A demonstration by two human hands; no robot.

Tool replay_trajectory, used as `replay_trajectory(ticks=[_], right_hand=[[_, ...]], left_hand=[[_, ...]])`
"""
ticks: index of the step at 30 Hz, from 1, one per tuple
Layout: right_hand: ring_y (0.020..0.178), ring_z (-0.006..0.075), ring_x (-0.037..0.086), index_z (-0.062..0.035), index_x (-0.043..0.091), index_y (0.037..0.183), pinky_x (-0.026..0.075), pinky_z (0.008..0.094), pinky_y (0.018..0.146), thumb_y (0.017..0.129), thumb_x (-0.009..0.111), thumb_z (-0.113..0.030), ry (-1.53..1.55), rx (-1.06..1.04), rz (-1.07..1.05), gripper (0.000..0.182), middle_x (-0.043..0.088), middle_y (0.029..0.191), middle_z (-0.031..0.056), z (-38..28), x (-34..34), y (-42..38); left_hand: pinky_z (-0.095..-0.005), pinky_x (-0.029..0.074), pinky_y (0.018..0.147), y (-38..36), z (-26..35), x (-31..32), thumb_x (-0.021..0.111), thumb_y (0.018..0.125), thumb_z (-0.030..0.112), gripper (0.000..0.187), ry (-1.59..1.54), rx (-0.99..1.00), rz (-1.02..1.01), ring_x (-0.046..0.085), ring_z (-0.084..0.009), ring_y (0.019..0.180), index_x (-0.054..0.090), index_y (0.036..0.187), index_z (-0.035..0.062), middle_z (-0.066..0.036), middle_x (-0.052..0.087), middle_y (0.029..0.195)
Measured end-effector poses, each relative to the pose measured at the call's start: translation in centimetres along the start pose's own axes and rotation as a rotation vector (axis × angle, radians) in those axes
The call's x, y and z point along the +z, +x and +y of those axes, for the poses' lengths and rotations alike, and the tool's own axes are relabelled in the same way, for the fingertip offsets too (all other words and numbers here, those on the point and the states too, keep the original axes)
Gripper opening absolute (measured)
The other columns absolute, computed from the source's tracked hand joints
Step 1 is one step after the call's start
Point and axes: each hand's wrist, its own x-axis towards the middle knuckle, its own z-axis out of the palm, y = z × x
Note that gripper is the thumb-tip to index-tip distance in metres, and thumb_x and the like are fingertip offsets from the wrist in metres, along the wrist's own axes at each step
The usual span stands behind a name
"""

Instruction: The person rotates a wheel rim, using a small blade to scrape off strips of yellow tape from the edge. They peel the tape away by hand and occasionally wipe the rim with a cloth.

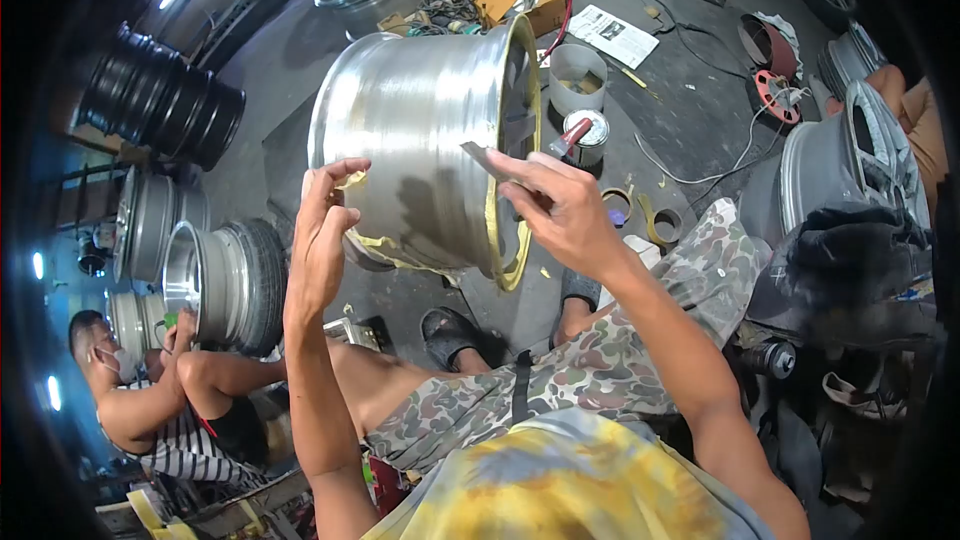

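A large silver wheel rim (pixel 405 120) stands in front of me, its barrel sideways, with ragged yellow material (pixel 497 205) along both edges. My left hand (pixel 322 240) is at the rim's left edge, fingers curled over it and thumb apart from the index finger. A yellow scrap shows by those fingertips. In my right hand (pixel 565 210) a small flat dark blade, like a scraper (pixel 480 154), is pinched between thumb and fingers. Its tip overlaps the barrel near the right edge.
An open can (pixel 590 130) with a red-handled brush and a grey bucket (pixel 578 75) stand right of the rim. Tape rolls (pixel 662 226) lie below them. A person (pixel 165 380) works on another wheel at left. More wheels (pixel 850 165) stand at right, near a cable.
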Motion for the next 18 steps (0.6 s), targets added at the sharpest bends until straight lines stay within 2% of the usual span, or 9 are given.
replay_trajectory(ticks=[1,4,7,10,11,12,14,16,18], right_hand=[[0.068,0.0127,0.057,-0.0060,0.071,0.138,0.046,0.0302,0.061,0.097,0.072,-0.001,-0.004,0.005,0.011,0.041,0.058,0.081,0.0075,-0.1,0.5,0.2],[0.076,0.0290,0.067,-0.0029,0.071,0.133,0.052,0.0399,0.070,0.096,0.072,-0.002,-0.026,-0.151,0.077,0.037,0.070,0.096,0.0177,0.5,2.1,0.8],[0.079,0.0324,0.069,-0.0021,0.071,0.132,0.053,0.0420,0.072,0.096,0.073,-0.003,-0.038,-0.123,0.070,0.036,0.070,0.097,0.0189,0.5,1.5,0.5],[0.070,0.0110,0.066,-0.0030,0.069,0.137,0.053,0.0318,0.063,0.099,0.073,-0.008,0.045,-0.022,0.170,0.039,0.073,0.091,0.0076,0.4,-2.3,-0.3],[0.067,0.0088,0.059,-0.0019,0.069,0.138,0.052,0.0287,0.063,0.099,0.074,-0.010,0.268,0.254,0.221,0.041,0.076,0.098,0.0084,-0.1,-3.5,-0.9],[0.064,0.0048,0.057,-0.0033,0.069,0.139,0.050,0.0255,0.057,0.101,0.072,-0.010,0.225,0.310,0.266,0.039,0.072,0.088,0.0024,0.8,-4.7,-1.4],[0.063,0.0032,0.059,-0.0022,0.069,0.139,0.050,0.0229,0.052,0.102,0.071,-0.013,0.223,0.335,0.357,0.038,0.064,0.075,-0.0015,2.2,-6.3,-2.3],[0.063,0.0035,0.060,-0.0017,0.069,0.139,0.050,0.0229,0.053,0.102,0.071,-0.013,0.253,0.394,0.363,0.038,0.064,0.077,-0.0015,3.5,-6.4,-3.3],[0.066,0.0044,0.064,-0.0008,0.067,0.140,0.052,0.0226,0.055,0.102,0.071,-0.012,0.295,0.467,0.356,0.040,0.065,0.080,-0.0013,3.6,-5.9,-3.8]], left_hand=[[-0.0292,0.042,0.095,0.4,0.3,0.4,0.049,0.088,0.020,0.051,0.001,0.006,-0.011,0.052,-0.0150,0.105,0.065,0.132,0.0011,-0.007,0.057,0.124],[-0.0293,0.044,0.093,2.4,0.6,2.5,0.051,0.092,0.020,0.049,-0.161,0.010,-0.042,0.053,-0.0139,0.101,0.064,0.136,0.0020,-0.006,0.060,0.121],[-0.0264,0.046,0.088,4.6,0.8,4.1,0.053,0.098,0.016,0.043,-0.199,-0.038,-0.096,0.054,-0.0117,0.094,0.064,0.136,0.0026,-0.004,0.062,0.114],[-0.0263,0.051,0.083,5.4,1.4,5.1,0.066,0.104,0.021,0.035,-0.041,0.040,-0.098,0.060,-0.0098,0.091,0.068,0.134,0.0020,-0.004,0.071,0.112],[-0.0267,0.051,0.083,5.8,1.4,5.5,0.070,0.104,0.023,0.036,0.042,0.087,-0.098,0.061,-0.0097,0.092,0.069,0.133,0.0018,-0.005,0.072,0.111],[-0.0265,0.052,0.081,6.3,1.2,6.4,0.075,0.102,0.026,0.036,0.000,0.135,-0.075,0.063,-0.0092,0.087,0.073,0.127,0.0002,-0.006,0.075,0.101],[-0.0261,0.052,0.078,7.6,1.5,8.0,0.076,0.101,0.026,0.034,0.047,0.134,-0.061,0.064,-0.0087,0.084,0.075,0.122,-0.0007,-0.006,0.076,0.098],[-0.0249,0.049,0.069,7.8,4.1,9.4,0.080,0.097,0.026,0.029,0.124,0.070,-0.051,0.064,-0.0073,0.075,0.080,0.106,-0.0018,-0.003,0.075,0.084],[-0.0250,0.047,0.066,8.6,4.0,10.0,0.080,0.097,0.025,0.028,0.123,0.080,-0.029,0.061,-0.0066,0.072,0.080,0.104,-0.0015,-0.001,0.072,0.079]])
